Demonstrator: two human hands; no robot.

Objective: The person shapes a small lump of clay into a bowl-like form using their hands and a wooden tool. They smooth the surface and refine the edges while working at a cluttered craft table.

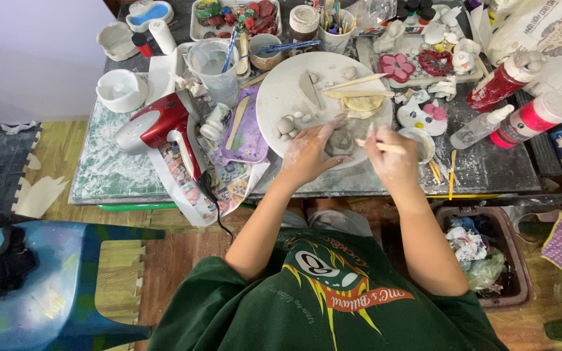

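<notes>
Left hand [308, 153] fingers spread, steadying grey clay lump [340, 142] at round board [281, 91] near edge; right hand [391, 156] clamped on wooden stick [380, 146].

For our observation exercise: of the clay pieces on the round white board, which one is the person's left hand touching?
The grey clay lump at the board's near edge, beside the left hand; the others lie untouched.

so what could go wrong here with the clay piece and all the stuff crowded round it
The left hand steadies the grey clay piece while the right hand works it with a wooden stick; a slip could gouge the clay. The small bowl sits right beside the right wrist and might get knocked. Loose clay balls near the left fingers could be squashed.
</notes>
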